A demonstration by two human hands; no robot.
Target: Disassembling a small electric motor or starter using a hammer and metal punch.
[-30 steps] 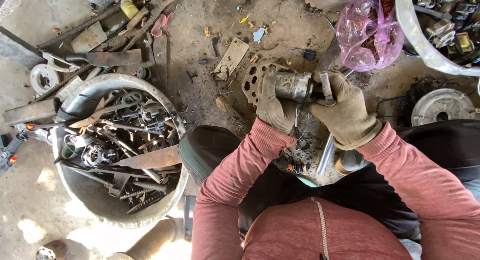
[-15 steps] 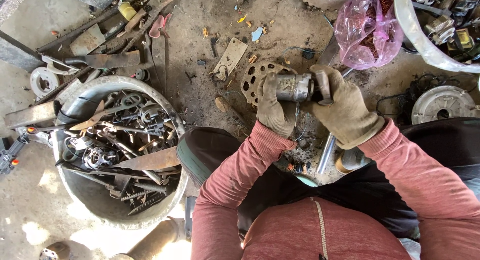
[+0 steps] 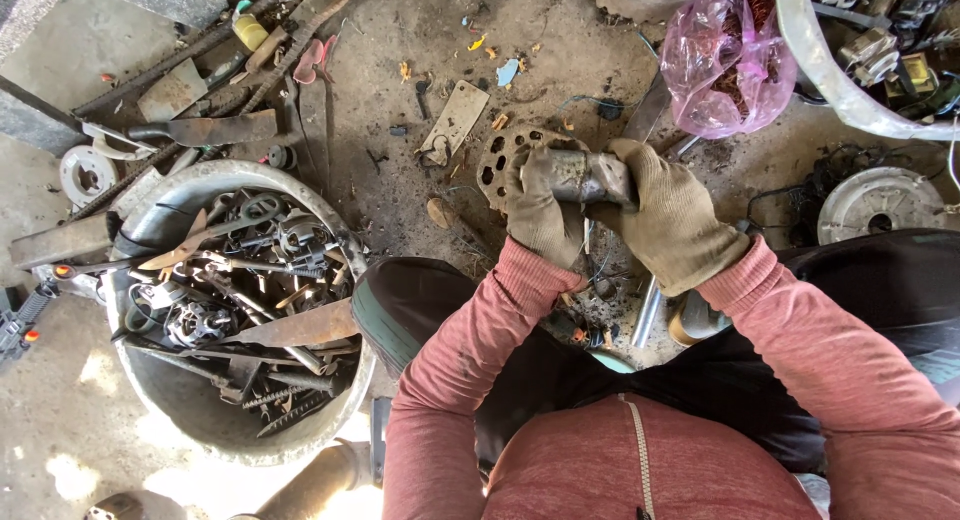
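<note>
two gloved hands work here: our left hand [image 3: 540, 215] and right hand [image 3: 672, 215] are both wrapped tight round a grey metal cylinder [image 3: 588, 177], held above the dirt floor [image 3: 400, 90] over a perforated disc [image 3: 500, 160]. round tub [image 3: 180, 420] at left holds scrap metal bits, blades & motor parts. pink bag [image 3: 725, 60] holds maybe copper wire. cylinder's ends are hidden by gloves; white bin [image 3: 850, 90] is cut off at the frame edge.
</note>
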